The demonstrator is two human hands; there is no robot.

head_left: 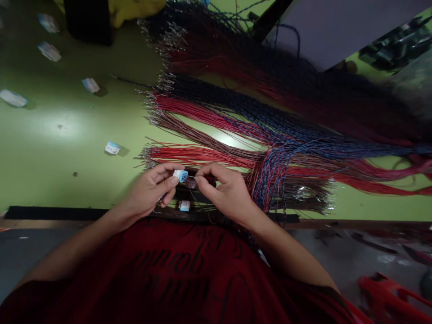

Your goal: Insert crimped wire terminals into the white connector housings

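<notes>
My left hand (157,186) pinches a small white and blue connector housing (181,175) between thumb and fingers, its blue face with dark holes turned to the right. Close beside it, the thumb and forefinger of my right hand (224,186) are closed on thin wires (191,182), whose ends lie near the blue face. Whether any wire sits inside the housing I cannot tell. Just below the hands, a second connector housing (184,205) lies near the table's front edge. Red wires (202,154) with bare metal tips stretch out right behind my hands.
Big bundles of blue-black twisted wires (249,108) and brown wires (202,132) cover the table's middle and right. Several loose housings, one a white and blue housing (112,148), lie on the green tabletop (43,166) at left. A red stool (388,294) stands at lower right.
</notes>
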